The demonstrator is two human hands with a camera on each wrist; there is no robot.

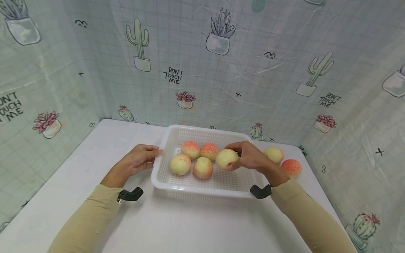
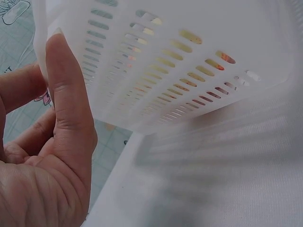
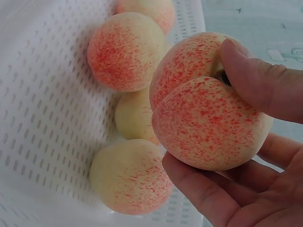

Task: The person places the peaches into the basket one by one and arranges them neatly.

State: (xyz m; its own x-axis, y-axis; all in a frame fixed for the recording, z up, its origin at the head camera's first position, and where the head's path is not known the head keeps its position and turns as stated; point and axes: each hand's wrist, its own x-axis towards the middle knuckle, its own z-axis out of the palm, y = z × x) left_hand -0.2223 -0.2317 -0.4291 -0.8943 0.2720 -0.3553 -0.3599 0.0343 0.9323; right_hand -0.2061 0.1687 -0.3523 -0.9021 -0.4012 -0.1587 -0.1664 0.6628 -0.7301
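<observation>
Over the right half of a white plastic basket (image 1: 202, 189), my right hand (image 1: 248, 156) holds a peach (image 1: 226, 159) between thumb and fingers. The right wrist view shows its red-speckled side and crease, with the thumb (image 3: 260, 85) beside the stem hollow. Several more peaches (image 1: 180, 164) lie in the left half of the basket. My left hand (image 1: 140, 160) is at the basket's left rim, pinching it with thumb and fingers. Close up in the left wrist view, the thumb (image 2: 68, 90) lies along the slotted wall (image 2: 189, 71).
To the right of the basket, a yellow peach (image 1: 274, 154) and a redder peach (image 1: 291, 168) lie on the white tabletop (image 1: 190, 228), partly behind the right forearm. A cactus-print sheet (image 1: 202, 77) hangs around the back and sides of the table.
</observation>
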